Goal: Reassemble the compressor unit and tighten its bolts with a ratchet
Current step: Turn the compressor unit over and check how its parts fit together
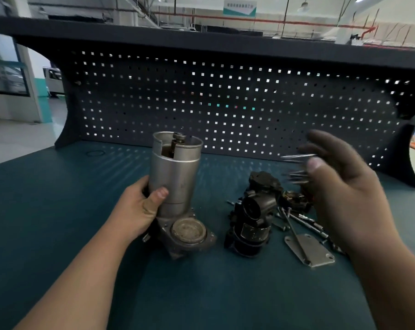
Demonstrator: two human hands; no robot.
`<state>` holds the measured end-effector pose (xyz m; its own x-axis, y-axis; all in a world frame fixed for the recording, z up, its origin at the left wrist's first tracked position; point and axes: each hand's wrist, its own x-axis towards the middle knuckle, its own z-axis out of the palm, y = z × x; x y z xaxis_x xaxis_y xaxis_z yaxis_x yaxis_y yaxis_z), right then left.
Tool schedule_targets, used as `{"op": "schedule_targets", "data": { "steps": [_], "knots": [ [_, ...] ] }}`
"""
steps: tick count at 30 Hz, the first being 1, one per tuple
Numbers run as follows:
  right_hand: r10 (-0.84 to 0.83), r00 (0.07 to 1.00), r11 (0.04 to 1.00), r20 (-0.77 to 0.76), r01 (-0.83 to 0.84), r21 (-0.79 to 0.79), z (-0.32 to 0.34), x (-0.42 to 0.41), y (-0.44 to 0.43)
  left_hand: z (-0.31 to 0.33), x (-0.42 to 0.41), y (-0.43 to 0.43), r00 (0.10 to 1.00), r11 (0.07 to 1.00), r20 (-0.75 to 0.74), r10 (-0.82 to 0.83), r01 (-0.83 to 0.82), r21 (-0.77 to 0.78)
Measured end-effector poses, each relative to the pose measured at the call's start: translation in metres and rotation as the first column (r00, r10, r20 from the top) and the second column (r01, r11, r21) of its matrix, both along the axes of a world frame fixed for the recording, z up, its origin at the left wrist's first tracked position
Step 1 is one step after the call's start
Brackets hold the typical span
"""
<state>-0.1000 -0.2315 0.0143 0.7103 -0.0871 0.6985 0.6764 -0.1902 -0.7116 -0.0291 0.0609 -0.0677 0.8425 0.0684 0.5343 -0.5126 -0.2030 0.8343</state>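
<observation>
Left hand grips the silver can of the compressor; it stands tall on the worktop, open end up; right hand, blurry, seems to pinch thin long bolts; I think little is done; black part, plate and loose screws wait beside it; no ratchet in sight.

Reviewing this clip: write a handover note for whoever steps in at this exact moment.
Left hand: grips the silver housing, which stands upright on its base casting on the bench.
Right hand: raised and motion-blurred, pinching thin metal rods, probably long bolts.
To the right of the housing lie the dark pump body, flat plate and loose bolts.
Done: the housing appears seated on the base.
Left: fit the dark parts and plate, insert the bolts, tighten. No ratchet clearly visible.
</observation>
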Motion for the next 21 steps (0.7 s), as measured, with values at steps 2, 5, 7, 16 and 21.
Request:
{"op": "schedule_targets", "data": {
  "steps": [2, 5, 7, 16, 21],
  "knots": [
    [0.033, 0.989, 0.980, 0.145, -0.003, -0.201, -0.006, -0.017, 0.043, 0.002, -0.005, -0.001, 1.000, 1.000, 0.003, 0.003, -0.003, 0.010],
    [0.015, 0.990, 0.919, 0.141, 0.042, -0.392, -0.033, -0.013, 0.088, 0.003, -0.008, -0.002, 1.000, 1.000, -0.011, -0.007, 0.007, 0.021],
    [-0.040, 0.994, 0.866, 0.098, 0.083, -0.493, -0.053, -0.001, 0.099, 0.002, -0.008, -0.002, 1.000, 1.000, -0.023, -0.005, 0.005, 0.019],
    [-0.069, 0.998, 0.849, 0.014, 0.066, -0.524, -0.082, 0.008, 0.110, -0.004, -0.002, -0.010, 0.999, 0.998, -0.049, 0.009, -0.012, -0.058],
    [-0.100, 0.993, 0.844, -0.063, 0.051, -0.534, -0.085, 0.005, 0.106, -0.004, -0.005, -0.013, 0.996, 0.996, -0.025, 0.088, -0.088, 0.015]
  ]
}}
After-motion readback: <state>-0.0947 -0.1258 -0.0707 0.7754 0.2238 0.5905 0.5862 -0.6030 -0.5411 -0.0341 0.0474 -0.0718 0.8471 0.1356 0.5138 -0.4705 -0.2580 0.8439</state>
